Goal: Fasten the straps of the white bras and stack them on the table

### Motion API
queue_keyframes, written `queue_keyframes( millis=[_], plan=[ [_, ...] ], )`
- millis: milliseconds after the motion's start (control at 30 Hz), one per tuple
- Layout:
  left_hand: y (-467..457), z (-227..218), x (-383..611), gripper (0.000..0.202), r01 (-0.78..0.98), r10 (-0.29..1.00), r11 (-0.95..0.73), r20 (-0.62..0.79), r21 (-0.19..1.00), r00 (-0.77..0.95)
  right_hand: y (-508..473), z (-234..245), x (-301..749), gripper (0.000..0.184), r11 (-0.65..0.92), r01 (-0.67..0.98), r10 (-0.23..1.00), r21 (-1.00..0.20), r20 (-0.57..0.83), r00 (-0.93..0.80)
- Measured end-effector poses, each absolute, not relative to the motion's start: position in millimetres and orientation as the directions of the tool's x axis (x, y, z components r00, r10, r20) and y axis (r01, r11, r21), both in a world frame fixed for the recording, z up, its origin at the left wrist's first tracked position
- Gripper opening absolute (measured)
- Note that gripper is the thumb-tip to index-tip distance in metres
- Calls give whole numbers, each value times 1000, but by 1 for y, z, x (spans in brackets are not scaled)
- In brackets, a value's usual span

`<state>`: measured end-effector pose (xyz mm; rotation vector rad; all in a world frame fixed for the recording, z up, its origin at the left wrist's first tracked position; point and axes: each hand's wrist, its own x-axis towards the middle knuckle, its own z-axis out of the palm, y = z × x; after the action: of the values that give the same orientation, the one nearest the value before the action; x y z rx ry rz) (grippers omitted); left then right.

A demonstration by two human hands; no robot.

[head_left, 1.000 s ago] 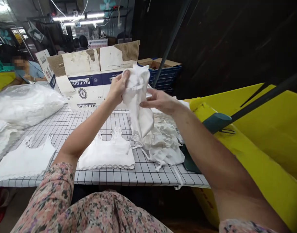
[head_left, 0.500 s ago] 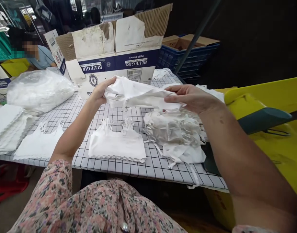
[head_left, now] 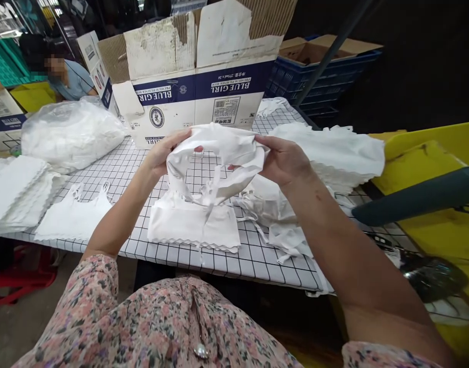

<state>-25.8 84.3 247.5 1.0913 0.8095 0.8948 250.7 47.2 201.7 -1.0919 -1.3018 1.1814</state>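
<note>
Torn carton (head_left: 173, 120), BLUE GIRL print upside down, at the back of the checked counter (head_left: 257, 255); blue crates (head_left: 345, 71) beyond, right, dark pole (head_left: 335, 51) slanting across. Clear plastic bag (head_left: 73, 133) left of carton, co-worker (head_left: 75, 79) in light blue past it. I also see red stool (head_left: 23, 278) low left, yellow sheeting (head_left: 422, 153) far right
</note>
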Motion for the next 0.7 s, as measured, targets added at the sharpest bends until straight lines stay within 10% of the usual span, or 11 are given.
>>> queue_keyframes(
  millis=[367, 700],
  plan=[
    [64, 193, -8, 48, -63, 819, -352, 340, 934, 462, 41, 227, 210, 43, -122, -95, 961, -988, -94, -260],
    [58, 209, -24, 22, 117, 844, -357, 267, 927, 465, 38, 231, 266, 47, -121, 227, 938, -966, -186, -292]
  ],
)
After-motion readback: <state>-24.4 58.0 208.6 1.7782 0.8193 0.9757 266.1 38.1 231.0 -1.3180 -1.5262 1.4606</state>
